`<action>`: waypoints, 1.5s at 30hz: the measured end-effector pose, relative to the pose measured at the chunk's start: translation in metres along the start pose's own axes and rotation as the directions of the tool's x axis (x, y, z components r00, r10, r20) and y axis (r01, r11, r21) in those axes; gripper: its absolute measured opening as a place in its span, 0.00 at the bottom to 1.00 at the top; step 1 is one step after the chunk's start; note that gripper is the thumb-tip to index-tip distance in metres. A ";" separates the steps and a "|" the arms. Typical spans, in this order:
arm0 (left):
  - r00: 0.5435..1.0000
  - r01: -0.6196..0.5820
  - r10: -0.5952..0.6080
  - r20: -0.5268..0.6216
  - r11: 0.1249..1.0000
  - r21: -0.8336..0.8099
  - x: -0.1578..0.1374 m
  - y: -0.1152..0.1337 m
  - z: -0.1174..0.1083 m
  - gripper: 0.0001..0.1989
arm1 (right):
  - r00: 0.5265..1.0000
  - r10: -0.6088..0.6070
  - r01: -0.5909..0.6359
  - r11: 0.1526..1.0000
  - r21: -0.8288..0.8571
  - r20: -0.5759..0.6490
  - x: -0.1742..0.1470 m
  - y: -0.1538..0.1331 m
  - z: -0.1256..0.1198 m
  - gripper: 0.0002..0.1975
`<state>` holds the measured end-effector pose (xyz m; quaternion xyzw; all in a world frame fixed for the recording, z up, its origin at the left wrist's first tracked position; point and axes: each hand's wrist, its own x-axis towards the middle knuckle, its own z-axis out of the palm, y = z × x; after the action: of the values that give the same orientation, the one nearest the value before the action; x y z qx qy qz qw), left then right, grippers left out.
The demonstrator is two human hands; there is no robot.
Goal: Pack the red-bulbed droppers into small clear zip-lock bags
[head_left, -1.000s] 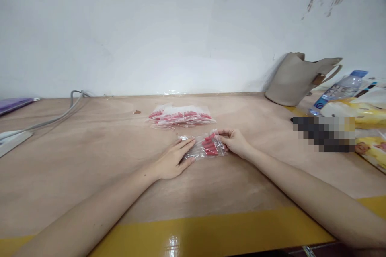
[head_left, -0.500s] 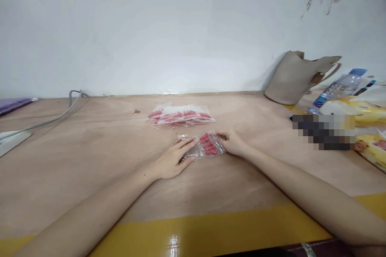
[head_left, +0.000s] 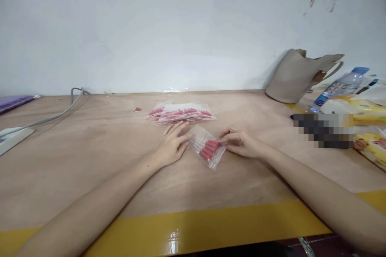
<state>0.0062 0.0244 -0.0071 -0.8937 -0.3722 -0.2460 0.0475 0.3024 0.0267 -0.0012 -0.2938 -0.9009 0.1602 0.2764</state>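
A small clear zip bag with several red cylindrical pieces inside is held between my hands, just above or on the table, turned at a slant. My left hand has its thumb and index finger closed at the bag's left edge, the other fingers stretched forward. With thumb and fingertips my right hand pinches the bag's right side, beside the red pieces. Behind the left fingertips lies an overlapping pile of similar bags, also with red pieces in them.
A beige bag leans at the wall on the right. Next to it are a water bottle, yellow packs and a blurred-out dark object. A grey cable and a purple item lie left. Yellow tape lines the front edge.
The bag has turned, its red pieces now nearer the front corner. My left hand has shifted back and slightly left, toward the pile; my right hand has moved slightly right.
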 end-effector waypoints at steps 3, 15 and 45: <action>0.985 0.085 -0.096 -0.141 0.993 -0.083 -0.004 0.011 0.000 0.14 | 0.992 -0.104 0.097 0.991 -0.091 -0.072 -0.002 -0.005 0.010 0.09; 0.993 -0.046 0.073 0.098 0.966 -0.254 0.002 0.018 0.005 0.19 | 0.924 -0.368 0.280 0.835 -0.473 -0.104 -0.003 -0.013 0.027 0.11; 0.938 -0.319 0.332 -0.100 0.940 0.124 0.031 0.033 0.030 0.13 | 0.902 -0.394 0.195 0.739 -0.645 -0.178 0.023 -0.019 0.040 0.11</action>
<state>0.0599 0.0282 -0.0160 -0.9229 -0.2281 -0.2678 0.1568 0.2547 0.0213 -0.0152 -0.2400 -0.8852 -0.2336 0.3228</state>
